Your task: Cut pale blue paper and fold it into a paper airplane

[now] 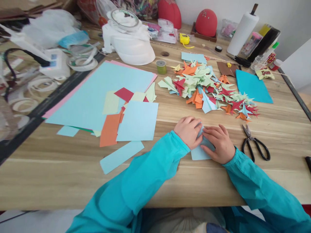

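Pale-blue paper sheet, part-folded, is grasped by left fingers and right fingers, folded multicoloured paper shapes heaped at twelve o'clock.

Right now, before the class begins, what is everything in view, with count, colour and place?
Table: one, wood-toned, beneath everything
Folded paper pieces: many, mixed colours, heaped beyond the hands
Large sheets: stacked, light blue over pink, left
Smaller papers: several, mixed colours, on and beside large sheets
Bright blue paper: right of heap
Brown paper: behind heap
Black-handled tool: one, right
Spool: one, green, left of heap
Tape measure: one, yellow, back
Domed objects: two, red, back
Cylinder: one, white, back right
Box: one, white, far left
Clutter: uncountable, mixed colours, back and left edges
Worked paper: one, light blue, under both hands
Hands: two, left and right, blue-green sleeves
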### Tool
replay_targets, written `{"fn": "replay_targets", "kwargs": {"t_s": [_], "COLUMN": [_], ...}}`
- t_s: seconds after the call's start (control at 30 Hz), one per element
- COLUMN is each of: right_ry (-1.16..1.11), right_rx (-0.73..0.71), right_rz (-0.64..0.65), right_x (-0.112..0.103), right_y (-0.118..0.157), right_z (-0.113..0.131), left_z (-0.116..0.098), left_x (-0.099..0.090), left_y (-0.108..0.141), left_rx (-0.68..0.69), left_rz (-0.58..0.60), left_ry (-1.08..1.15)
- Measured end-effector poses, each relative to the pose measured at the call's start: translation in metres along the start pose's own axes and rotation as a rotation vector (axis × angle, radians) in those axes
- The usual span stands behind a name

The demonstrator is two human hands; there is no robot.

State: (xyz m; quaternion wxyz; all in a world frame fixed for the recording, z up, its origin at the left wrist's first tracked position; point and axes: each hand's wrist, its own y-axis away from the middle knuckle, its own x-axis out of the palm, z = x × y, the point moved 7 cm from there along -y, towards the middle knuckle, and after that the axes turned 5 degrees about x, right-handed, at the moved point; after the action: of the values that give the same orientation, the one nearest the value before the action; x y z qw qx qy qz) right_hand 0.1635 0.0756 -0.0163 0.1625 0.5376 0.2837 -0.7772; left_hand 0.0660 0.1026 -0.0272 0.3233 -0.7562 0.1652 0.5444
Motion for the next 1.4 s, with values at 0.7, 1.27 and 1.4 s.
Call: {"fn": "replay_targets", "kwargs": {"t_s": [0.7,1.27,1.4], "right_ry": [0.163,0.165,0.193], "right_rx": [-0.012,-0.042,-0.033], "right_rz": [0.02,-0.016,0.02], "right_x": [0.002,-0.028,-0.022], "right_y": [0.016,0.061,0.031], "right_z": [0.011,0.026,0.016], "left_z": [-0.007,-0.008,-0.009], "left_x": [-0.001,0.002,0.001], "left_y": [-0.003,-0.003,-0.003], "left_rx": [-0.028,-0.023,-0.016], "left_rz": [0.064,0.068,0.06], "left_ry": [-0.078,-0.107,-0.111]}}
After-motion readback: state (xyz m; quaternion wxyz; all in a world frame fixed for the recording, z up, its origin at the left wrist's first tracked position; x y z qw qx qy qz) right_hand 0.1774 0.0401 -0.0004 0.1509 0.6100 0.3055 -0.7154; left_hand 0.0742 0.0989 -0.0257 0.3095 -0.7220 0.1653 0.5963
